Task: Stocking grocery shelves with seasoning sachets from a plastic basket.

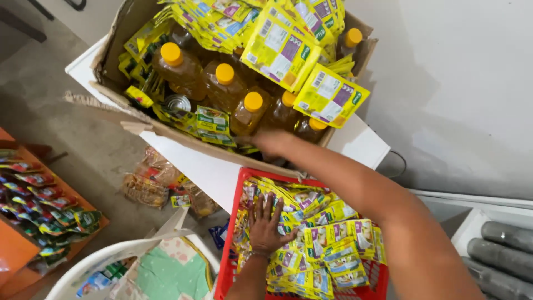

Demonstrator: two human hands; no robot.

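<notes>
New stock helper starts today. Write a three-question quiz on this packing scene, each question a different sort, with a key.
1. True or false: the left hand lies flat on the yellow sachets in the red basket.
2. Where does the right hand reach? A) white bucket B) cardboard box C) orange shelf
3. Fill in: the oil bottles have ____ caps.

Key: 1 true; 2 B; 3 yellow.

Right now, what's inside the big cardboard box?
The cardboard box holds oil bottles with yellow caps, yellow sachet strips and a tin can. The strips hide whatever lies underneath.
</notes>
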